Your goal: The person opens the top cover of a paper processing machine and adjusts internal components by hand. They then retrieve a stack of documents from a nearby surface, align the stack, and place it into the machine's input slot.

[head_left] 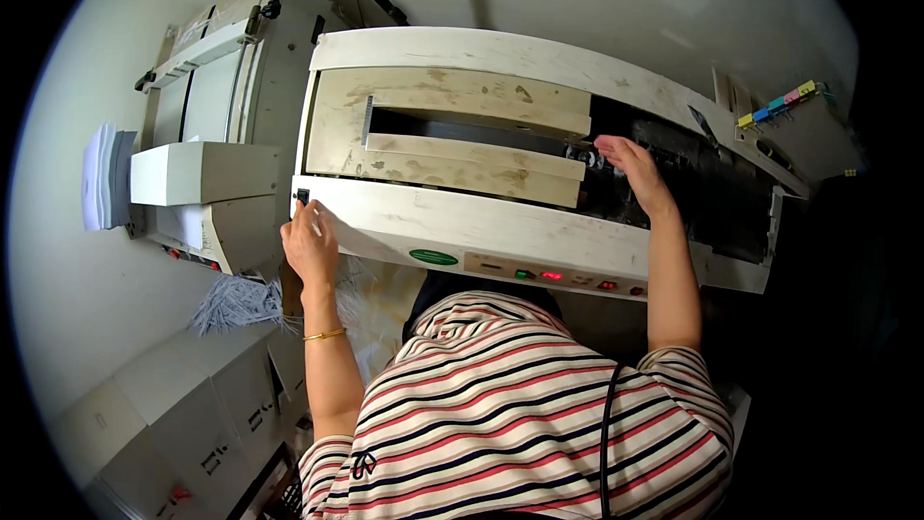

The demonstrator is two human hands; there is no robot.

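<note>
A long off-white machine (462, 217), which looks like a glue book binder, spans the space in front of me. On its top sits a cream, stained clamp carriage (433, 169) with a long dark slot along its middle. My left hand (312, 246) is at the machine's front left corner, fingertips on or just below a small black switch (303, 195); it holds nothing. Over the dark, dirty trough (707, 188) at the right, my right hand (630, 171) is stretched out flat, fingertips close to the carriage's right end. Whether they touch it, I cannot tell.
A control panel (558, 277) with red displays lines the machine's front edge. At left stands another machine, a paper cutter by its look (207, 173), beside a stack of white sheets (106, 178). Paper strips (236, 303) lie below it, near grey cabinets (183, 424). Coloured clips (778, 108) hang at right.
</note>
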